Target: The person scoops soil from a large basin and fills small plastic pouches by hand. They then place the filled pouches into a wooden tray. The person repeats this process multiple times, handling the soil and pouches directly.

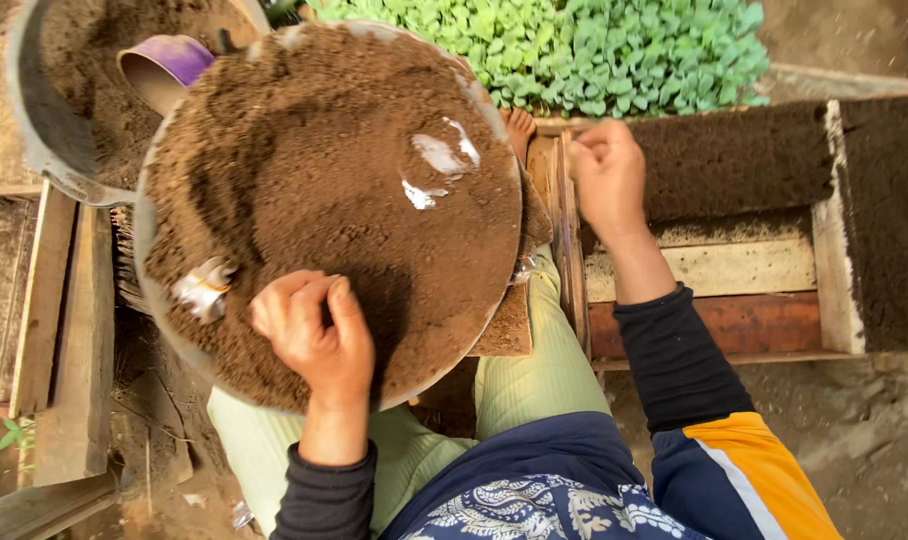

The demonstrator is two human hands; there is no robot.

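A wide round basin (pixel 152 300) heaped with brown soil rests on my lap, over pale green trousers. My left hand (pixel 314 335) lies in the soil near the basin's front rim, fingers curled into a fist around a pinch of soil. My right hand (pixel 606 172) is out to the right of the basin, fingers bunched, over the edge of a wooden seed tray (pixel 704 265). Whether it holds anything I cannot tell. The tray's far part is packed with dark soil (pixel 734 155).
A flat of green seedlings (pixel 594 50) grows at the top. A metal tub (pixel 36 120) of soil with a purple scoop (pixel 169 65) sits top left. Wooden planks (pixel 64 330) lie at left. A second soil-filled tray (pixel 889 220) adjoins on the right.
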